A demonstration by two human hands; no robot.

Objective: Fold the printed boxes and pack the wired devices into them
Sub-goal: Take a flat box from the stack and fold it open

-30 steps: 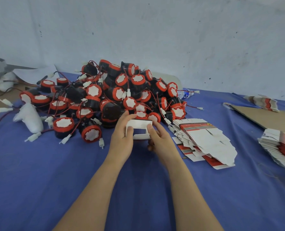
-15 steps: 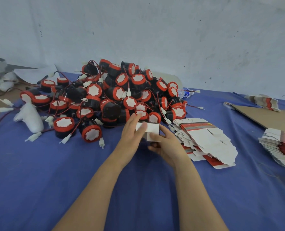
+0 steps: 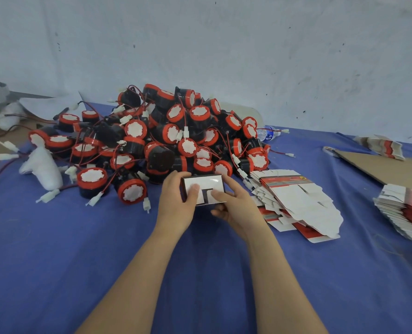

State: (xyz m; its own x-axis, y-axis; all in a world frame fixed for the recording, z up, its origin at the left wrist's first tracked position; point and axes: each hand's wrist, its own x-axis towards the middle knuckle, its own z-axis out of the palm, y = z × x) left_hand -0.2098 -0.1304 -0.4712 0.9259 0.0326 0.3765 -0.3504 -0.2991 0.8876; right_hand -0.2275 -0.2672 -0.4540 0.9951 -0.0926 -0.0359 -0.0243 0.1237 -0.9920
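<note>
A small printed box (image 3: 208,185) with white inner flaps is held up just in front of the device pile. My left hand (image 3: 177,204) grips its left side, thumb lying on a flap. My right hand (image 3: 236,206) grips the right side, thumb pressing a flap near the middle. Behind the box rises a big heap of black wired devices (image 3: 156,141) with red rims, white caps and white connectors. To the right of my hands lies a fanned stack of flat printed boxes (image 3: 296,198).
The table has a blue cloth (image 3: 55,261). White foam wrapping (image 3: 43,168) lies at the left. A cardboard sheet (image 3: 380,169) and more flat box stacks (image 3: 407,213) sit at the right; a plastic bottle (image 3: 267,133) lies behind the heap.
The box has been turned so its white flaps face me, and both thumbs have come onto the flaps. The hands stay in front of the heap.
</note>
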